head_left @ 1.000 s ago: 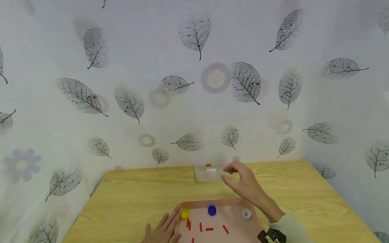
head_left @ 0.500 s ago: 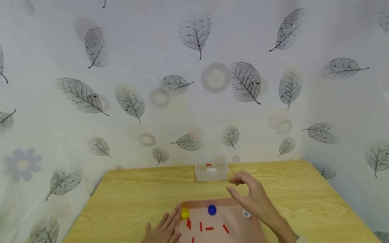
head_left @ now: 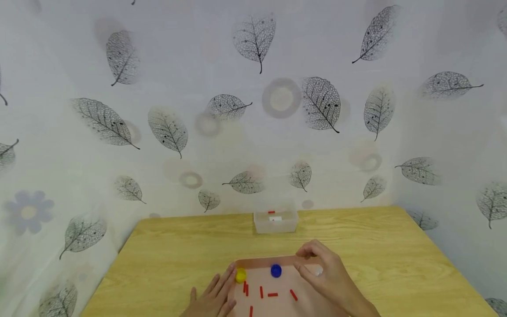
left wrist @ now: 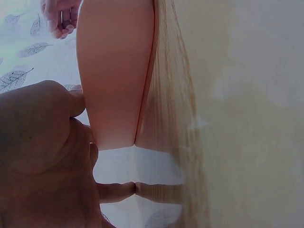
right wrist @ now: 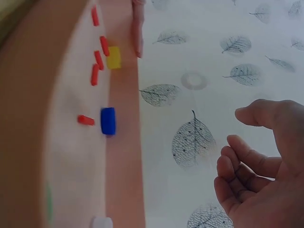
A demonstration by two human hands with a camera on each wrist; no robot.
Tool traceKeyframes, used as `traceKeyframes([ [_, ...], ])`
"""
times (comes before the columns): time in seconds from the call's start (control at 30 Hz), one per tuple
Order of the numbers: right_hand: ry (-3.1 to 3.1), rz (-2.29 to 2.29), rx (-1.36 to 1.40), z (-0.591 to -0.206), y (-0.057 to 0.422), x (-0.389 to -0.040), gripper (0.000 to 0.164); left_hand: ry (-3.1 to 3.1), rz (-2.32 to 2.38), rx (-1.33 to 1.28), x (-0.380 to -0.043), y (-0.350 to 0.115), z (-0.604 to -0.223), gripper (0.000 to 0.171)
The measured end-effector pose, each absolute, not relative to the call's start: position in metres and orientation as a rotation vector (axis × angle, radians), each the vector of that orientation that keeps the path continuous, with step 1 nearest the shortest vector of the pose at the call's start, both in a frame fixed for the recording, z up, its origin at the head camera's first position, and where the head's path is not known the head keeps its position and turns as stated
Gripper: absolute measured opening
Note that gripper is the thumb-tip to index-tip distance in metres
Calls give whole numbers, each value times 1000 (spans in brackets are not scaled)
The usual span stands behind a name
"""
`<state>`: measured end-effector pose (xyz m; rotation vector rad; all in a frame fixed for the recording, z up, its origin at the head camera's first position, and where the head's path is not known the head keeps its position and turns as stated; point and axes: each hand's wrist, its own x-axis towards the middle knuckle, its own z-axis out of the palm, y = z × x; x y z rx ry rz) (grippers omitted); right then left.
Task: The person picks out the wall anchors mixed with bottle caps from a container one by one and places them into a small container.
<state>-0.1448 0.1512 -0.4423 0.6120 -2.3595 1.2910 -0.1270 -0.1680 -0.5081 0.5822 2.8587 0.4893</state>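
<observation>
A pink tray (head_left: 263, 263) lies at the front of the table. Along its far side stand a yellow round cap (head_left: 240, 275), a blue one (head_left: 276, 270) and a white one (head_left: 319, 270), the last partly hidden. Several short red sticks (head_left: 272, 294) are scattered on its floor. My left hand (head_left: 211, 299) rests against the tray's left wall, fingers stretched out. Over the tray's right part hovers my right hand (head_left: 330, 277), thumb and fingers apart and nothing between them; the right wrist view shows this right hand (right wrist: 259, 164) bare too.
At the back of the wooden table (head_left: 190, 242), near the wall, stands a translucent box (head_left: 276, 226) with a red stick (head_left: 271, 212) and a small white piece in it. Leaf-patterned sheeting encloses the table at the back and sides.
My right hand has drawn back from beside the translucent box, down and toward me, over the tray's right side. My left hand has stayed in place.
</observation>
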Motion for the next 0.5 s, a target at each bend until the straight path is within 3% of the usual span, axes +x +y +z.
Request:
traceKeyframes([
  [0.5,-2398,1272,736,-484,145,-140,15,2800,514,544,-128,-169,-501,63],
])
